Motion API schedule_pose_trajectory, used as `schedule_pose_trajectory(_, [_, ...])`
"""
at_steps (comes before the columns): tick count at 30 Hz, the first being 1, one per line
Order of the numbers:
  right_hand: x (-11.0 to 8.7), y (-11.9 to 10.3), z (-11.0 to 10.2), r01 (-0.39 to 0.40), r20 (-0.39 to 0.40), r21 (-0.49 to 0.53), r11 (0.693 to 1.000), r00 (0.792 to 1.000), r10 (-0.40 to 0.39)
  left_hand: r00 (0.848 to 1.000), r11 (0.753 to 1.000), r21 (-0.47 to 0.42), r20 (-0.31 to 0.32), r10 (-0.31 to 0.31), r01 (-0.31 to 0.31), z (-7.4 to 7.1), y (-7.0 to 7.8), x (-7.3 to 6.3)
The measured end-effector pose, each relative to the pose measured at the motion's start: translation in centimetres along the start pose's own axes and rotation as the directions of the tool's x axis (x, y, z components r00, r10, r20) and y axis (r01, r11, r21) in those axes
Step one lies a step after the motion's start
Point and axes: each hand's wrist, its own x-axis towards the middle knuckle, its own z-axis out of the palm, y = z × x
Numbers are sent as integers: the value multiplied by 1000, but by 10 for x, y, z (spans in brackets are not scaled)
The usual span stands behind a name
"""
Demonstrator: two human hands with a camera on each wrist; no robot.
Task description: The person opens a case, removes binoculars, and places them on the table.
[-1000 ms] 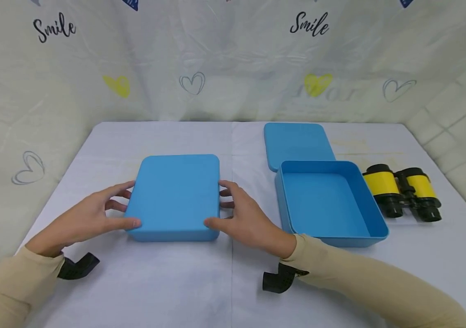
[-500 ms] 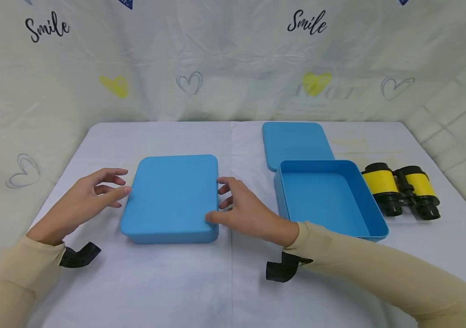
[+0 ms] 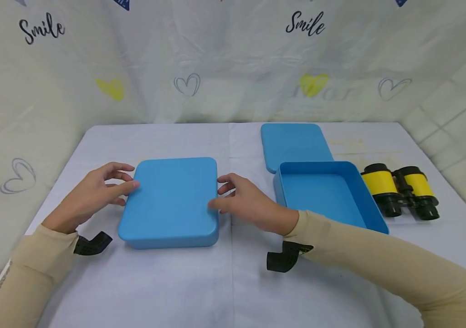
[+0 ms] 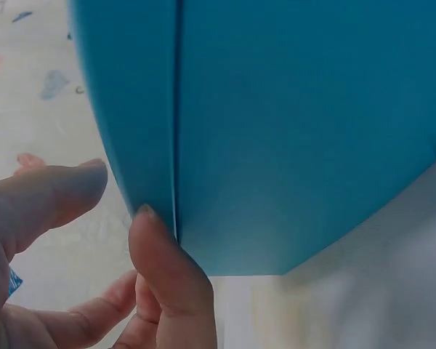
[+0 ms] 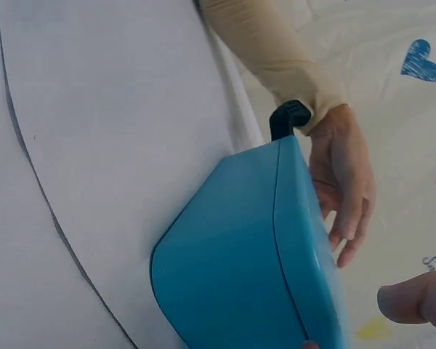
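A lidded blue box lies on the white tablecloth in front of me. My left hand is at its left side, thumb by the lid's upper edge. In the left wrist view the index fingertip rests at the seam under the lid. On the box's right side is my right hand, its fingers bent loosely along that side. The right thumb stands apart from the lid in the right wrist view, while one fingertip shows at the seam below.
An open blue box stands to the right, with a flat blue lid behind it. Yellow and black binoculars lie at the far right. A printed curtain hangs behind the table.
My left hand has come off the box's left side, then returned to it farther back. The right hand has slid a little away from me along the right side. The box has turned slightly.
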Motion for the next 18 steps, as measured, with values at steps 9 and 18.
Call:
schedule_pose_trajectory(9, [9, -2, -3, -52, 29, 155, 987, 998, 49, 999, 999, -2, 42, -34, 34, -3, -6, 5])
schedule_pose_trajectory(18, [14, 0, -3, -32, 30, 207, 978, 999, 26, 998, 998, 7, 18, -58, 58, -2, -5, 8])
